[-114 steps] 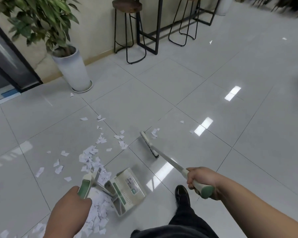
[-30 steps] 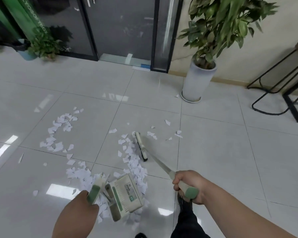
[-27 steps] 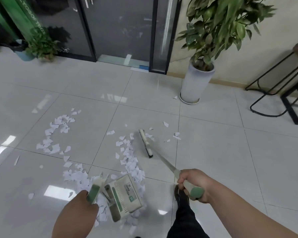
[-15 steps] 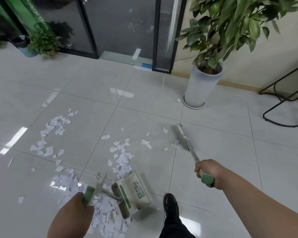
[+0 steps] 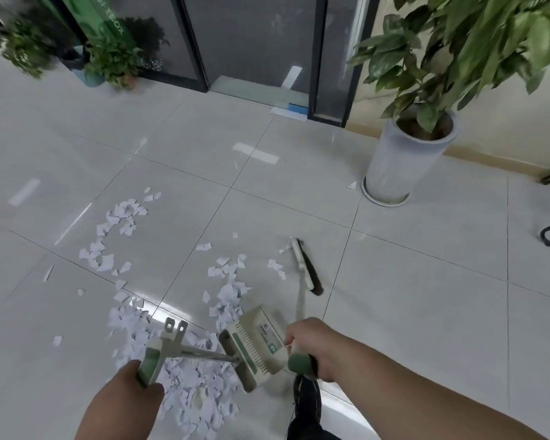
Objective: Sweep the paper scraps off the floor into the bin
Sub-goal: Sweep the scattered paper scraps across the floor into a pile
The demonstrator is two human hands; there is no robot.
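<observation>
Your right hand [image 5: 311,347] has pulled in since half a second ago and is now sitting just beside the dustpan [image 5: 254,347]. The broom [image 5: 304,265] head has been drawn away from the pot side toward the scraps. You are clenching that hand round the green end of the broom handle, fingers fully wrapped. Your left hand [image 5: 127,404] is gripping the dustpan's green handle, fingers curled round it, and the pan is sitting on the floor [image 5: 426,296] between your two hands. The paper scraps [image 5: 191,379] are lying thickest under the pan's metal shaft, just ahead of your left hand. A looser trail is running from the pan's far side toward the broom head, and another cluster is lying well apart toward the floor's left side. One scrap is sitting beside the white plant pot [image 5: 397,163].
</observation>
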